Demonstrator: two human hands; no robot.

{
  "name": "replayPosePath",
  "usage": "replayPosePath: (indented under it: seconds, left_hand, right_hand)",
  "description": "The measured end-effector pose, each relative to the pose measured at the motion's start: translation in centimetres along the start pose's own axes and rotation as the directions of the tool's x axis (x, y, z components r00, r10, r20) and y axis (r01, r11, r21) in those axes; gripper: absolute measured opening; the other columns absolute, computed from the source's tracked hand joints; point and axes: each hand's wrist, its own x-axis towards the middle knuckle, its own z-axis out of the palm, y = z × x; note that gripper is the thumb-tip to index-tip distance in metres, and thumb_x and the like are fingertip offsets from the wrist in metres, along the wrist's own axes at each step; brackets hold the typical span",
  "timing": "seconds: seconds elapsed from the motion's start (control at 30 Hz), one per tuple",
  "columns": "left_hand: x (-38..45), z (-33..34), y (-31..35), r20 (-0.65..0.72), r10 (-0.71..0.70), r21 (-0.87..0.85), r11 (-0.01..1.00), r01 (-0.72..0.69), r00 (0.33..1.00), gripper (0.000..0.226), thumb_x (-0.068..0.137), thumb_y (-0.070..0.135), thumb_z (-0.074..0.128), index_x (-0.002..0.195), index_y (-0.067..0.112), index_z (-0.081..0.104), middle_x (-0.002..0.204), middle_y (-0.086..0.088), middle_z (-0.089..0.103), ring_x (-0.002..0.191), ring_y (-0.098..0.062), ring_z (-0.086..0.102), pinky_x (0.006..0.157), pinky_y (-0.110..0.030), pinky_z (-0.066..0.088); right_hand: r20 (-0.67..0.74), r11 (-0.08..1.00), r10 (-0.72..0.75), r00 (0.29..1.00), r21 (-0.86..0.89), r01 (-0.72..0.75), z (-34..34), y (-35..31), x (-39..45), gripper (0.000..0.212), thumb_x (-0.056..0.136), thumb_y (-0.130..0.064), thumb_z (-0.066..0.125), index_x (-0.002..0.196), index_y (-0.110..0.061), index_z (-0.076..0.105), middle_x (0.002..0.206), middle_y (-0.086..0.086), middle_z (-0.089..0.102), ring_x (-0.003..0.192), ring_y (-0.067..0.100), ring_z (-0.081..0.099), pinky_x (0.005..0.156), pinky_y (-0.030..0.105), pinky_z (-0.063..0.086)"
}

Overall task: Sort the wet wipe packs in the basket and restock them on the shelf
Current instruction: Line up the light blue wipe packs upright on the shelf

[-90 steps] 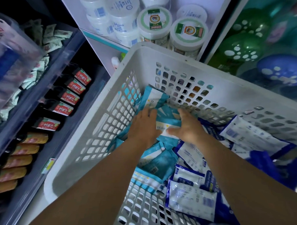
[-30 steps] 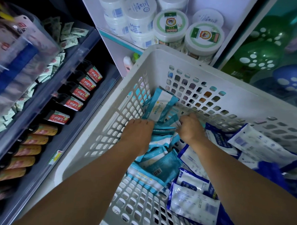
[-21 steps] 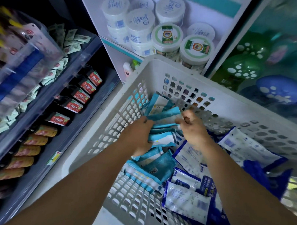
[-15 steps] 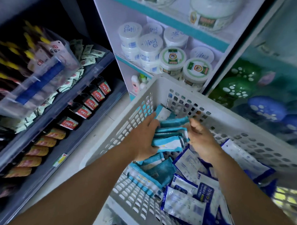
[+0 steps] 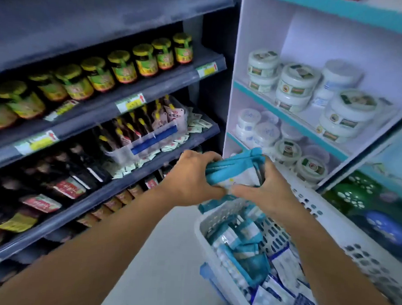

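Left hand [image 5: 194, 175]: fingers curled round the left end of a stack of teal packs [image 5: 233, 170].
Right hand [image 5: 263, 187]: thumb and fingers curled round the right end of the same stack.
Packs in hands: a small bunch of teal and white wet wipe packs, squeezed between both hands, up in the air above the far end of the basket [image 5: 213, 266].
Basket: white, with holes in its walls, low on the right. More teal packs lie in it, and dark blue packs [image 5: 286, 292] lie nearer the person.
White shelf [image 5: 286, 117]: just behind the hands, with round white tubs [image 5: 295, 82] on it.
Dark shelf [image 5: 118, 116]: to the left, with jars [image 5: 144, 60] on top and bottles [image 5: 67, 185] lower down.
What could go wrong: the packs are smooth and loose, held only by the squeeze from both ends. If one hand lets go, the middle packs could slip out and drop on the floor or back into the basket. The stack could also knock the tubs if pushed in too fast.
Hard to see: how many packs are in the stack cannot be counted. The words on them are too blurry to read. The spot on the shelf meant for the wipes is not in view. The near end of the basket is cut off.
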Motion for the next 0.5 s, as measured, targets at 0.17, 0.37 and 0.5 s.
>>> replayPosePath:
  seconds: [0.17,0.37,0.5]
  left_hand:
    - [-6.5,-10.2,-3.3,-0.160,-0.065,-0.195,0.980,0.033,0.985,0.069,0.065,0.034,0.086,0.125,0.032,0.051,0.107,0.017,0.059,0.097,-0.004,0.059,0.088,-0.018,0.046]
    - [-16.0,-20.9,-10.5,-0.395,-0.225,-0.534,0.845,-0.023,0.891,0.078,0.063,0.020,0.089,0.125,0.027,0.043,0.116,0.005,0.054,0.100,-0.004,0.058,0.085,-0.017,0.051]
    - [-22.0,-26.5,-15.1,-0.422,-0.268,-0.723,0.676,-0.143,0.866,0.066,0.061,0.001,0.084,0.118,0.018,0.053,0.114,-0.006,0.065,0.095,-0.014,0.065,0.084,-0.027,0.055]
  right_hand:
    - [-0.028,0.993,-0.103,0.994,0.060,0.105,8.6,-8.4,0.2,0.041,0.071,-0.019,0.081,0.101,-0.028,0.056,0.088,-0.014,0.064,0.070,-0.010,0.060,0.057,0.009,0.044]
    - [0.028,0.945,-0.141,0.990,0.300,0.126,21.7,-17.8,-0.3,0.030,0.075,-0.014,0.078,0.094,-0.024,0.056,0.092,-0.004,0.069,0.083,0.011,0.066,0.065,0.025,0.049]
    - [0.117,0.926,-0.182,0.976,0.355,0.130,29.6,-24.0,-1.3,0.045,0.061,-0.032,0.083,0.098,-0.023,0.059,0.104,0.004,0.070,0.093,0.021,0.068,0.078,0.042,0.055]
